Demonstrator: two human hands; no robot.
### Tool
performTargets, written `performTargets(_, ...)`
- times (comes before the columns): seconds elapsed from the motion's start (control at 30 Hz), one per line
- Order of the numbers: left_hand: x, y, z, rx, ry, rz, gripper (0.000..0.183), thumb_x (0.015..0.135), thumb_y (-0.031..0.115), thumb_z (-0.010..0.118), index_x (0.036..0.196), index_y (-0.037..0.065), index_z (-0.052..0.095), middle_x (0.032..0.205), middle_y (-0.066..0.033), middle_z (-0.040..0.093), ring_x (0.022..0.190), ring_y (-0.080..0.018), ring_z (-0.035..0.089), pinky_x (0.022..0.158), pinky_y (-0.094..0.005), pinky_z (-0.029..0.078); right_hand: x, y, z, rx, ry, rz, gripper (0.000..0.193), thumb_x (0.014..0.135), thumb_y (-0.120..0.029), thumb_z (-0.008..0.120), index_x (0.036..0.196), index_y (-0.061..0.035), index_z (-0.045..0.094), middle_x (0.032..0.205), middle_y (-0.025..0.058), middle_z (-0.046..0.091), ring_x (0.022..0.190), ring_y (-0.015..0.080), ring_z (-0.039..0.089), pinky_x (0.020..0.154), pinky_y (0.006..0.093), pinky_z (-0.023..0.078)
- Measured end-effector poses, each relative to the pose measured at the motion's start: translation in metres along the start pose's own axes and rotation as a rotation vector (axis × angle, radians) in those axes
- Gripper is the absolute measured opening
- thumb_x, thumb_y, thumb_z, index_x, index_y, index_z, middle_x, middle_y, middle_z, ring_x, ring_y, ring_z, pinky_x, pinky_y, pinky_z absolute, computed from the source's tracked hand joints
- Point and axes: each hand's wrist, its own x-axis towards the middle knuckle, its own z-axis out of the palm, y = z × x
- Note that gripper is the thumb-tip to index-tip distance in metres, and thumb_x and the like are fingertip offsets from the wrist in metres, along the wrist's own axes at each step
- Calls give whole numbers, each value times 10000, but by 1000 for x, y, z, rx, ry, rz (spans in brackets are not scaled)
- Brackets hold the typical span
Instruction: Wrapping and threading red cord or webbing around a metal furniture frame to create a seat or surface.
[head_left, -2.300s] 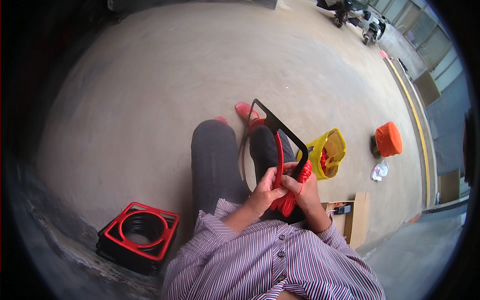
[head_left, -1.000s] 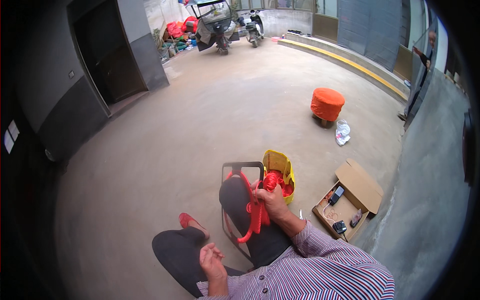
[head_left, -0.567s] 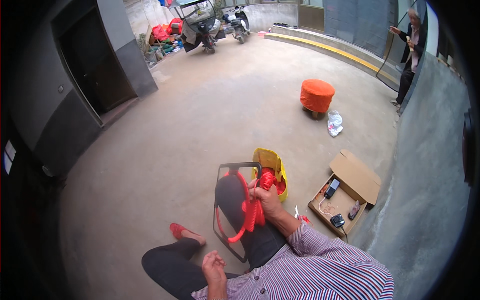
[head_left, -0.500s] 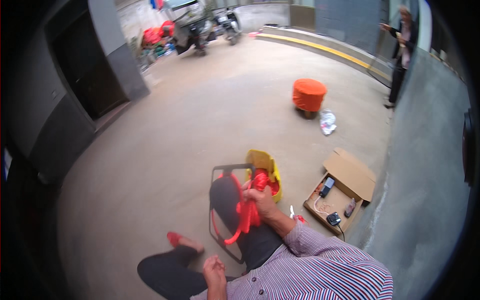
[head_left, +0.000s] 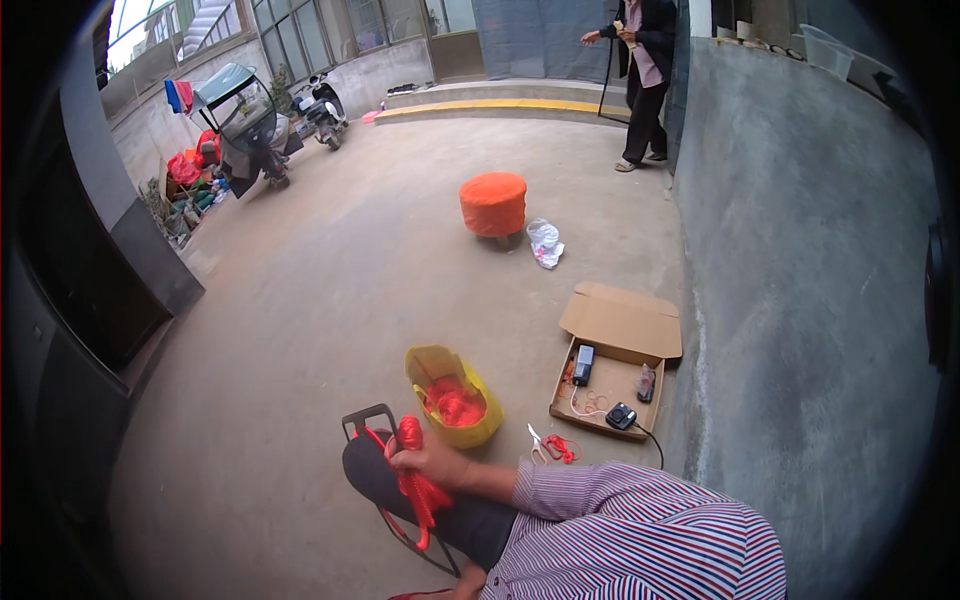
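bag left of box, stool beyond both

No readable text, labels, numbers or signs in view

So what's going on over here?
Someone's right hand is gripping red cord, with a dark frame by the knee. Close by on the floor stands a yellow bag with red stuff inside. Scissors and an open box lie to the right. Farther off, another person is standing near the wall.
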Motion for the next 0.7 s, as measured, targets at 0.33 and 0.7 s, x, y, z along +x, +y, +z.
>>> performTargets(0.33, 4, 15, 12, 173, -190, -96, 248, 847, 240, 525, 1011, 68, 596, 885, -75, 604, 766, -214, 580, 698, -338, 466, -2, 10, 31, 15, -78, 23, 47, 759, -61, 590, 775, -31, 559, 715, -11, 526, 662, 73, 496, 601, 246, 412)
performTargets(0.7, 26, 26, 21, 354, -380, -218, 370, 860, 314, 570, 1112, 46, 609, 987, -103, 647, 829, -237, 613, 756, -363, 486, -3, 3, 37, -175, -91, 1, 128, 797, -89, 578, 906, -24, 561, 829, 23, 571, 787, 108, 556, 732, 280, 462)
